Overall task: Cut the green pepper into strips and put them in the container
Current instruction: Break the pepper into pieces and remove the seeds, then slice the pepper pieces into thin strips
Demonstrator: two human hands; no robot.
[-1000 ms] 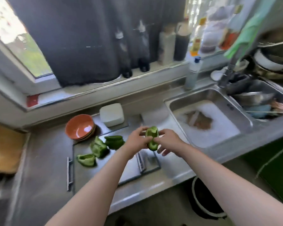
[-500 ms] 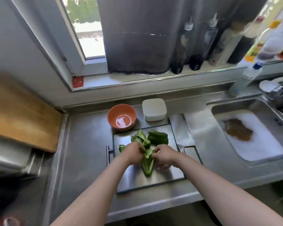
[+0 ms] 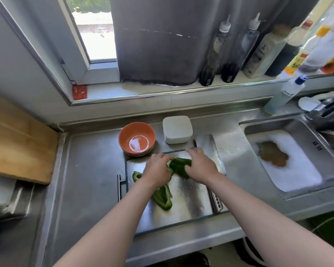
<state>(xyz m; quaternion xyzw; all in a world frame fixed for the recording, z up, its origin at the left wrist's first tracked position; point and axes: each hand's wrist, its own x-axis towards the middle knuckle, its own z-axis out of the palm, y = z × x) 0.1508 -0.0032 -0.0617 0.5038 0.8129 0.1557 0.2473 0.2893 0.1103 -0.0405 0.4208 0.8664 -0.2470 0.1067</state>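
Several green pepper pieces lie on a steel cutting board [image 3: 189, 205]. One long piece [image 3: 163, 197] lies near the board's middle, below my left wrist. A small piece [image 3: 137, 175] shows at the board's left edge. A dark green piece [image 3: 179, 165] sits at the board's far side between my hands. My left hand [image 3: 156, 170] rests palm down over the pieces beside it. My right hand [image 3: 200, 166] covers the dark piece's right end, fingers curled on it. A cleaver [image 3: 210, 149] lies flat at the board's right, partly under my right hand. A white lidded container [image 3: 177, 129] stands behind the board.
An orange bowl [image 3: 136, 138] sits left of the white container. A wooden board [image 3: 17, 143] lies at the far left. The sink [image 3: 291, 160] with foam is at the right, with the tap [image 3: 324, 106] above it. Bottles line the window sill [image 3: 162, 89].
The piece I held up with both hands went down onto the board. Both hands moved to the board's far side onto the other pieces. The view swung left and closer.
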